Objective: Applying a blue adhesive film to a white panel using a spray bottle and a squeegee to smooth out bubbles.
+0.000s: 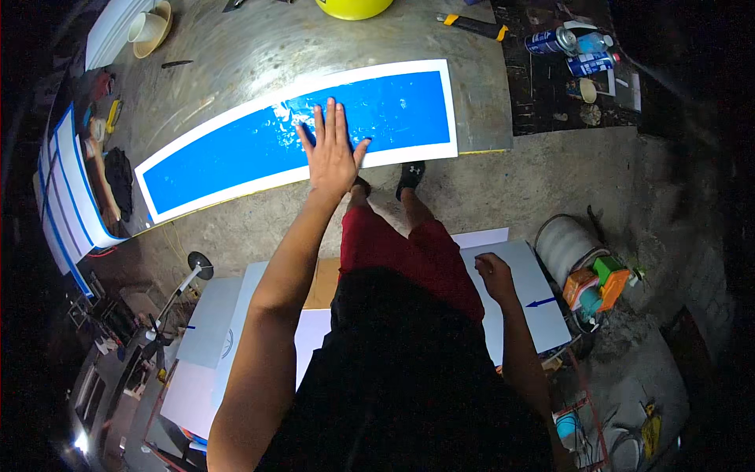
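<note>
Hanging loosely curled behind and right of left fingers (330,119): my right hand (495,275); from my end, cannot tell if it holds anything. Left hand (333,164) flat, fingers extended and parted, gripping nothing, pressed on white-bordered blue sheet (401,114), which spans both sides of fingers. Grey table (244,51) beneath. Ahead of fingers, yellow container (354,6); ahead and right, utility knife (473,27).

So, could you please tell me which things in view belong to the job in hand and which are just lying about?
Part of the job, it seems:
Blue sheet with white border, left hand flat on it
Grey tabletop beneath

Apparently just lying about:
Black-and-yellow cutter
White cup
Blue can
</note>
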Available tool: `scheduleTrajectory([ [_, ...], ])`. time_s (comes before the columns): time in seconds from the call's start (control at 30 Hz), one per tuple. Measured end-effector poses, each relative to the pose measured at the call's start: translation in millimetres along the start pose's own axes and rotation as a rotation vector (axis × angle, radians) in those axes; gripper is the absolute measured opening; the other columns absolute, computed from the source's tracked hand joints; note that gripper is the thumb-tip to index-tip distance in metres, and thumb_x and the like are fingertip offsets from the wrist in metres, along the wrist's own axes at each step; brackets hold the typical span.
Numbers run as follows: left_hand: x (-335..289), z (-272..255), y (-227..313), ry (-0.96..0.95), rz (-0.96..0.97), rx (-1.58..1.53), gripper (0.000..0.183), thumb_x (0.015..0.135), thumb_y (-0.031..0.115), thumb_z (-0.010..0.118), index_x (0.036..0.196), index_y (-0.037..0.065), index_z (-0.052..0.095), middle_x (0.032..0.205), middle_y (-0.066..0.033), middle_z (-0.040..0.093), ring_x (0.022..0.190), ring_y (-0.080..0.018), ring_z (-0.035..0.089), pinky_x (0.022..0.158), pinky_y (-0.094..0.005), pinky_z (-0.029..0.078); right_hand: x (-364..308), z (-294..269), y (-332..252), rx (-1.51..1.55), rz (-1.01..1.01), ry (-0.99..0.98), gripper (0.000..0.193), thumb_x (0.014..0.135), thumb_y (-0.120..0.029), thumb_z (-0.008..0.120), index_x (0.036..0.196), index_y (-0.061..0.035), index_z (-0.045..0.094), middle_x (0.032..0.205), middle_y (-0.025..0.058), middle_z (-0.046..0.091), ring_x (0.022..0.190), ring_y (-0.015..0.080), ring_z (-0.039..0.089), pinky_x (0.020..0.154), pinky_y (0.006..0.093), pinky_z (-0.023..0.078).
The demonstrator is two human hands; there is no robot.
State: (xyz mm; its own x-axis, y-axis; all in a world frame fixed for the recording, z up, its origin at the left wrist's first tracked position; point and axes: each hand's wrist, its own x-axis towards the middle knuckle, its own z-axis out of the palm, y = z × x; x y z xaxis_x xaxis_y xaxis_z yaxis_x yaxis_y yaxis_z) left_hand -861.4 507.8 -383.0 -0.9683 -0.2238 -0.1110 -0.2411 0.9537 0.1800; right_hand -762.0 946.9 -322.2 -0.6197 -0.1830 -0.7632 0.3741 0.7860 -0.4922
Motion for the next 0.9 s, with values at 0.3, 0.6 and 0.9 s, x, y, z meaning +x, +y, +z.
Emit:
scheduleTrajectory([
  [0.3, -2.0, 4.4, 11.9, 0.026, -0.076, -0.04, 0.09, 0.095, 0.058, 0.052, 0.156, -0.001, 0.02, 0.165, -0.0202, 0.013, 0.154, -0.0352, 0.009, 0.117, -0.0659, -0.001, 13.9, 1.8, -2.3, 0.055, -0.013, -0.008, 0.03, 0.098, -0.027, 0.063, 0.11, 0.0003, 0.066, 0.101, 0.0172, 0.07, 0.094, 0.0267, 0.069, 0.084, 0.0379, 0.053],
  [0.6, 39.0, 13.3, 82.0, 0.027, 0.108, -0.095, 0.088, 0.095, 0.06, 0.049, 0.155, 0.0, 0.025, 0.165, -0.0176, 0.015, 0.153, -0.035, 0.011, 0.118, -0.0652, 0.004, 8.1, 4.4, 7.4, 0.031, 0.004, 0.028, 0.022, 0.096, -0.016, 0.064, 0.11, 0.0006, 0.067, 0.095, 0.0118, 0.071, 0.089, 0.0193, 0.069, 0.081, 0.0339, 0.055],
  [0.9, 65.6, 20.8, 119.8, 0.043, 0.181, -0.081, 0.087, 0.096, 0.062, 0.045, 0.155, 0.001, 0.026, 0.165, -0.0177, 0.014, 0.153, -0.0351, 0.011, 0.118, -0.0657, 0.003, 2.9, 2.4, 20.6, 0.041, 0.061, 0.008, 0.023, 0.097, -0.016, 0.061, 0.111, 0.0016, 0.066, 0.097, 0.0141, 0.072, 0.09, 0.0215, 0.071, 0.082, 0.0341, 0.055],
])
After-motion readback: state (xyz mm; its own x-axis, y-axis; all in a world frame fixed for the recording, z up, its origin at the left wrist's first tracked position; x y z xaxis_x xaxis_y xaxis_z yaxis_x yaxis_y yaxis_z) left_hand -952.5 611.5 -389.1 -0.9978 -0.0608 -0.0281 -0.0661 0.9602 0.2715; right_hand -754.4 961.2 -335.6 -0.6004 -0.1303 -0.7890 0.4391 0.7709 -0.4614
